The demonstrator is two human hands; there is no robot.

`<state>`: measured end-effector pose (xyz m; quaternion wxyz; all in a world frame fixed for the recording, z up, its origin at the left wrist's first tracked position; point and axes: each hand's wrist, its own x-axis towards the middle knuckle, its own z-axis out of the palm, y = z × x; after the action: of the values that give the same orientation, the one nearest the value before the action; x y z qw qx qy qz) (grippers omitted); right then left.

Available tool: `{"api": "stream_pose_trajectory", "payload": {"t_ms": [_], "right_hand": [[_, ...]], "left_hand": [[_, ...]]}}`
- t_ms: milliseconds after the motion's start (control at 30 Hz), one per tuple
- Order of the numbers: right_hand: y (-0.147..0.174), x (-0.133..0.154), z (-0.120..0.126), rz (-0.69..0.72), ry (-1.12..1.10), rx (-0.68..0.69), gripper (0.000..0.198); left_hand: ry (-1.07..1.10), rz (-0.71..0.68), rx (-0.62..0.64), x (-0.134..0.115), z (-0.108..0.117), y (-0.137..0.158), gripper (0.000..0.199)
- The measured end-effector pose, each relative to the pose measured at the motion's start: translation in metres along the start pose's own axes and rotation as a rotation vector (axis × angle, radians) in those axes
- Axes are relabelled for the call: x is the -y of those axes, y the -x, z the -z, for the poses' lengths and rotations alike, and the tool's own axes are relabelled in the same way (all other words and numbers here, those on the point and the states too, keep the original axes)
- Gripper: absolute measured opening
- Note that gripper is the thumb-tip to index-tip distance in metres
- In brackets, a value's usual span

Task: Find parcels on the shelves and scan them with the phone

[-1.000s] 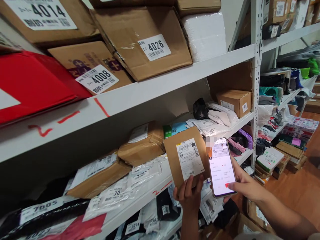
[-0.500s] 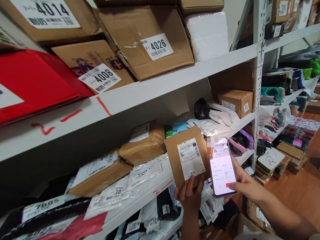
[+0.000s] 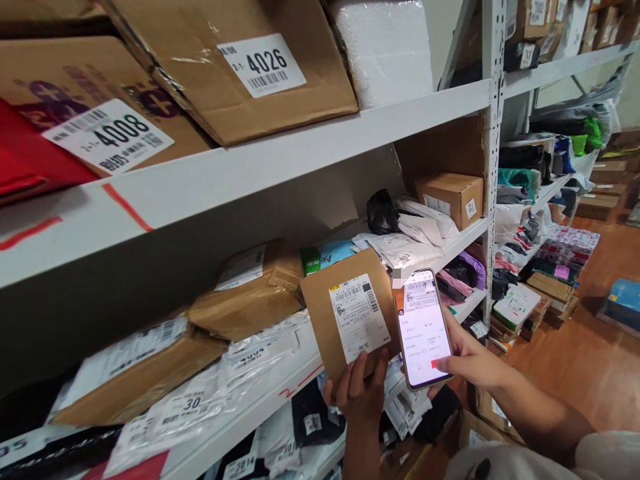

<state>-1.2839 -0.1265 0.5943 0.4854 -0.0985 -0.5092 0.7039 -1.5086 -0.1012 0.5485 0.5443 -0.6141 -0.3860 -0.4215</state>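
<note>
So the flat cardboard parcel [image 3: 323, 313] is sitting in front of the middle shelf, and the left hand [image 3: 356, 395] is gripping it by the bottom edge, fingers bent over the front (can't see the thumb). It's rising up from those fingers, long side leaning a bit left. Left hand's obviously nearer, but the right hand [image 3: 463, 357] is clamping a phone [image 3: 425, 343] just beside its right edge; can't tell if they're touching. Right thumb is resting by a red button on the lit screen.

The shipping label [image 3: 359, 319] is facing out: barcodes plus print too tiny to trust. Farther out, a big box [image 3: 305, 120] up top is showing 4026, the printed carton [image 3: 30, 60] left of it 4008, and a white poly bag [image 3: 165, 417] below is reading 30. No brand I'm able to make out.
</note>
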Motion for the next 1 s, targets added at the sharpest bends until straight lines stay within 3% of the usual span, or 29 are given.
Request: {"api": "stream_pose_trajectory", "payload": {"t_ms": [633,800,933,1000], "right_hand": [[0.002,-0.001,0.0,-0.004,-0.007,-0.012,0.126],[0.008,-0.004,0.003,0.026,-0.037,-0.083,0.127],[0.014,0.003,0.007,0.056,-0.052,-0.072,0.124],[0.018,0.008,0.011,0.042,-0.072,-0.053,0.125]], "left_hand": [[-0.011,-0.078,0.028,0.007,0.0,0.006,0.034],[-0.034,-0.062,0.031,0.003,0.003,0.008,0.035],[-0.033,-0.044,-0.057,0.009,-0.001,0.019,0.035],[0.028,0.064,-0.11,0.019,-0.001,0.024,0.033]]}}
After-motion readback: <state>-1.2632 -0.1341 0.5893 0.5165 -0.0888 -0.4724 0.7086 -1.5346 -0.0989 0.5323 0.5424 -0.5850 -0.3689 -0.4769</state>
